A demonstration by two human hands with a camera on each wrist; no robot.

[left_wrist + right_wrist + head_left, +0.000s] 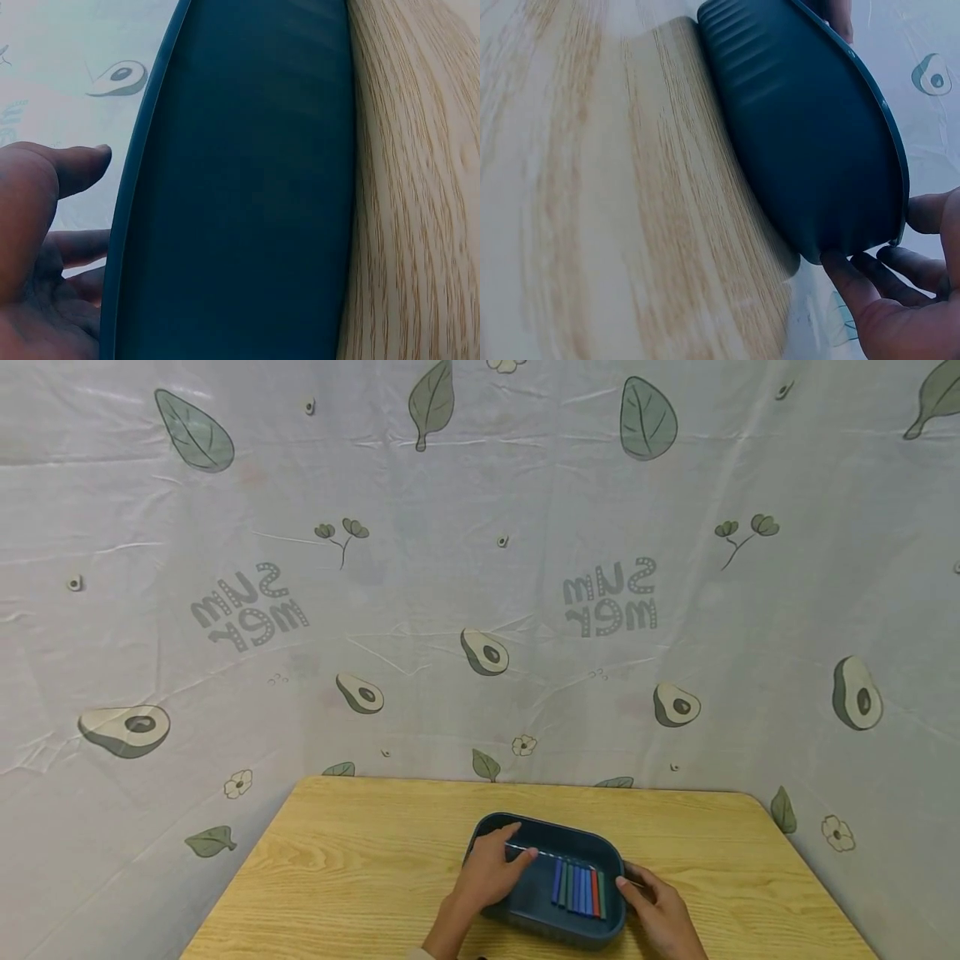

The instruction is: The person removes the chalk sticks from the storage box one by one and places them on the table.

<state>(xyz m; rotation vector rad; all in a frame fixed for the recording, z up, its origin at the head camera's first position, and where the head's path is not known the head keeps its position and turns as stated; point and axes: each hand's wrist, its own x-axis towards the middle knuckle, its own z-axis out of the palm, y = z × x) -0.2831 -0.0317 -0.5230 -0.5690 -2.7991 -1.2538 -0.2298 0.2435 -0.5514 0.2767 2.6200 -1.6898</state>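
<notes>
We judge the step in hand to be steadying the dark blue-green, round-cornered, plastic-looking tray (536,889) on the pale wood-grain bench (360,860): our right hand (660,906) pinches its right end between thumb and fingers, while our left hand (489,870) reaches over the left end, thumb and fingers spread apart. The next move, we judge, calls for keeping the tray level so that the row of slim blue, green and red sticks (576,889) stays aligned. We cannot confirm left-hand contact; the tray wall hides the sticks in both wrist views.
</notes>
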